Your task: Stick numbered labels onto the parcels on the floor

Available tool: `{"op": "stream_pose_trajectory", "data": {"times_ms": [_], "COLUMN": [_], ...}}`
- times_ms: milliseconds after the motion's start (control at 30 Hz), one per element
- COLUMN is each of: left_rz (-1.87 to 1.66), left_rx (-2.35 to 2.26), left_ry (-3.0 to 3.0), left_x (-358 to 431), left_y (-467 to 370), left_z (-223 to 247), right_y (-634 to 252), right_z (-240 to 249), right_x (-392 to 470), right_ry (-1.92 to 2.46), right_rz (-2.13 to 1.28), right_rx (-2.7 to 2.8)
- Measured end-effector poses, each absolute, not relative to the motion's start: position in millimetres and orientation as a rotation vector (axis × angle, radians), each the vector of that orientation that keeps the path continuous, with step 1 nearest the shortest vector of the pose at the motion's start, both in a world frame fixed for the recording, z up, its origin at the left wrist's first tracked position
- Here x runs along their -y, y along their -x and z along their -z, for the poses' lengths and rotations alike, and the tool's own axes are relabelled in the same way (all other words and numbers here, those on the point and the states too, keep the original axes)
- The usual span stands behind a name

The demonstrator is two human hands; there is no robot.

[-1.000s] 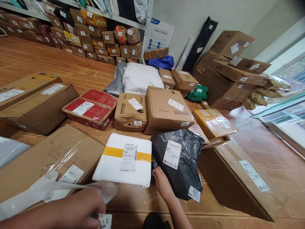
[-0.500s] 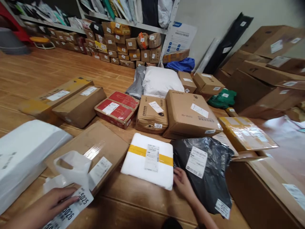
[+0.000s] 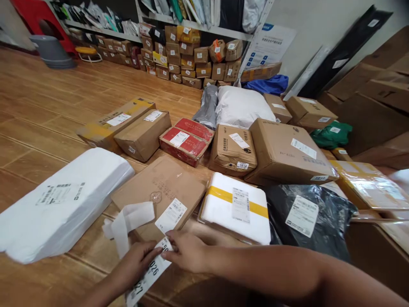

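A strip of numbered stickers (image 3: 154,269) is pinched in my left hand (image 3: 136,264), its white backing (image 3: 129,217) trailing up over a flat brown box (image 3: 156,183). My right hand (image 3: 188,252) has its thumb and fingers closed on the strip's upper end, at the top sticker, whose number is partly covered. Just beyond both hands, the flat box carries a white label (image 3: 171,216). Right of it lies a white foam box (image 3: 234,209) with a yellow tape band and a label. A black plastic parcel (image 3: 329,221) is partly hidden behind my right forearm.
A long white parcel (image 3: 67,200) lies at left. Behind are a red box (image 3: 187,140), brown boxes (image 3: 234,149) and a large white bag (image 3: 241,106). More cartons (image 3: 377,256) stand at right. Shelves (image 3: 198,27) with stacked parcels line the back wall.
My right hand has left the foam box's right edge and come over to the sticker strip in my left hand. The view has turned left, so the parcels appear further right.
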State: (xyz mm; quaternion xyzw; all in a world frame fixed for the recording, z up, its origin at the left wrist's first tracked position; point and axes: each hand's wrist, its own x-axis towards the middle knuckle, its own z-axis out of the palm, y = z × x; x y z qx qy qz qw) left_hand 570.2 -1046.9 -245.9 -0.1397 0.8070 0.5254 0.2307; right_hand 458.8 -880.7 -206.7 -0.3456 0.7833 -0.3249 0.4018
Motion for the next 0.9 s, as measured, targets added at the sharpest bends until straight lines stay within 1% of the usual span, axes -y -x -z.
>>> {"op": "stream_pose_trajectory", "data": {"times_ms": [67, 167, 233, 333, 400, 500, 667, 833, 900], "left_rz": [-1.521, -1.517, -1.613, -1.852, -1.897, -1.858, -1.875, -1.943, -1.881], "left_rx": [-2.340, -2.361, -2.281, -2.066, -2.020, -2.094, -2.079, -2.010, -1.940], "left_ry": [0.606, 0.959, 1.035, 1.069, 1.153, 1.271, 1.287, 1.137, 0.987], "left_x": [1044.7, 1058.1, 1069.8, 1079.7, 1080.0, 1076.2, 1073.5, 1079.9, 1086.4], "left_y": [-573.5, -585.8, -591.5, -593.1, -592.7, -593.8, -593.9, -593.4, -597.7], "left_z": [250.2, 264.5, 275.9, 289.6, 294.6, 295.7, 289.7, 291.5, 296.2], "right_y": [-478.2, -498.7, -509.4, -519.9, -521.8, -517.9, -507.1, -507.0, -515.0], "right_z": [233.3, 265.4, 282.5, 300.4, 306.1, 306.8, 299.1, 297.9, 300.6], "right_x": [904.9, 932.6, 945.1, 954.1, 955.2, 953.8, 953.6, 951.5, 949.6], "right_ry": [0.750, 0.333, 0.119, 0.027, 0.004, 0.020, 0.039, 0.039, 0.074], "right_rz": [0.911, 1.258, 1.456, 1.595, 1.613, 1.587, 1.559, 1.491, 1.391], "right_rx": [-2.017, -1.974, -1.888, -1.846, -1.870, -1.914, -1.835, -1.871, -1.910]}}
